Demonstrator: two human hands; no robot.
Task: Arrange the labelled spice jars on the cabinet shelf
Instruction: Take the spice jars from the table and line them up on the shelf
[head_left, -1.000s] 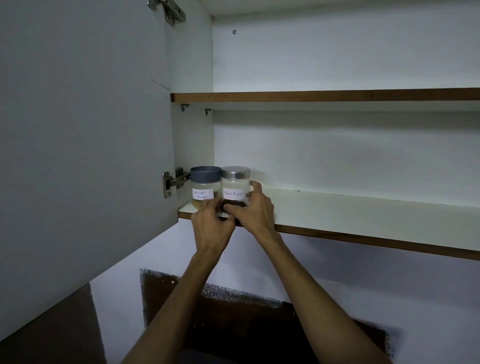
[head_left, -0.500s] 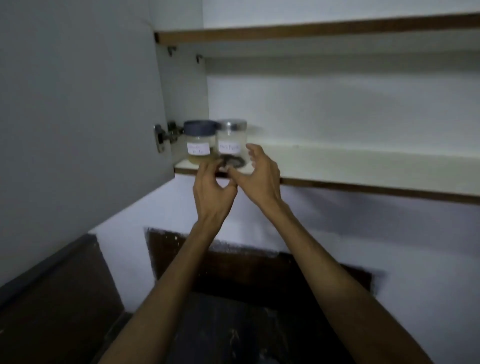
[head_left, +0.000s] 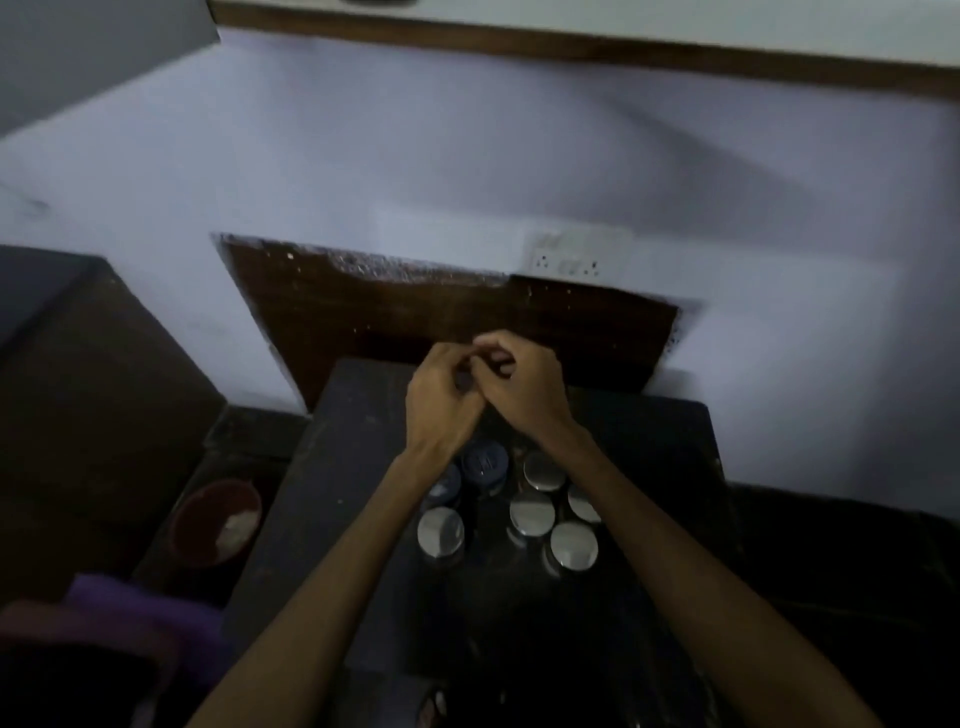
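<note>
A cluster of spice jars (head_left: 519, 506), five silver-lidded and two dark-lidded, stands on the dark worktop (head_left: 322, 519) at lower centre, so most of the arranging looks undone. Just above them, the left hand (head_left: 441, 402) and right hand (head_left: 519, 387) touch, fingers curled, apparently holding nothing. The shelf edge (head_left: 623, 49) crosses the top.

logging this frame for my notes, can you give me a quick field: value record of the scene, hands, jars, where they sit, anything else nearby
left hand: fingers curled, holds nothing visible
right hand: fingers curled, touching the left hand, holds nothing visible
jars: seven lids seen from above, clustered below the hands
silver-lidded jars: five
dark-lidded jars: two, one partly hidden by the left wrist
surface: dark table
shelf edge: top of frame, no jars in view on it
red bowl: left of the table
wall socket: above the hands
</note>
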